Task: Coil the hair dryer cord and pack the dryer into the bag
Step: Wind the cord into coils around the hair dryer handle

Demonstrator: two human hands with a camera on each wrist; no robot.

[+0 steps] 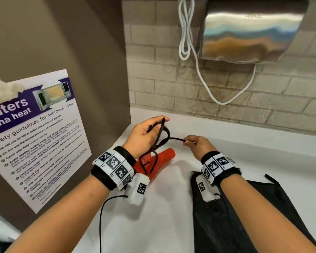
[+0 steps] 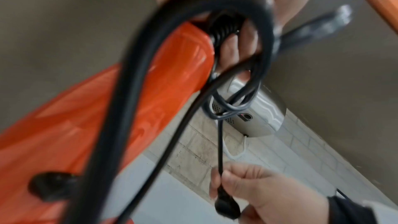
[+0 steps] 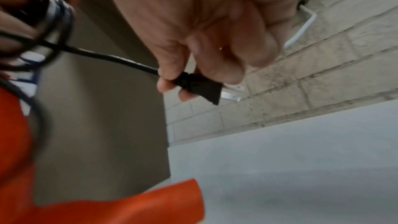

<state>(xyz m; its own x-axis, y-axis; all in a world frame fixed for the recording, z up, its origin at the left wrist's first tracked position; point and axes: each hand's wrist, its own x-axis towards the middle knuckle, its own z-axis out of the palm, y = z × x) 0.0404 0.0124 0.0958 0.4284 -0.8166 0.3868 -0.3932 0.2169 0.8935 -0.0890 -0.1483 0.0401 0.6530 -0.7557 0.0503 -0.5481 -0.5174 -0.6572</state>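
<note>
Glossy orange dryer, looped black cord in hands, plug pinched

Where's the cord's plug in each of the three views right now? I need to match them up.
Head: the plug is mostly hidden in the right hand, just right of center.
Left wrist: bottom center-right, black, pinched by the right hand's fingers.
Right wrist: center, black with metal prongs, pinched at the fingertips.
Shared landmark: the orange-red hair dryer, lower left in both wrist views.
</note>
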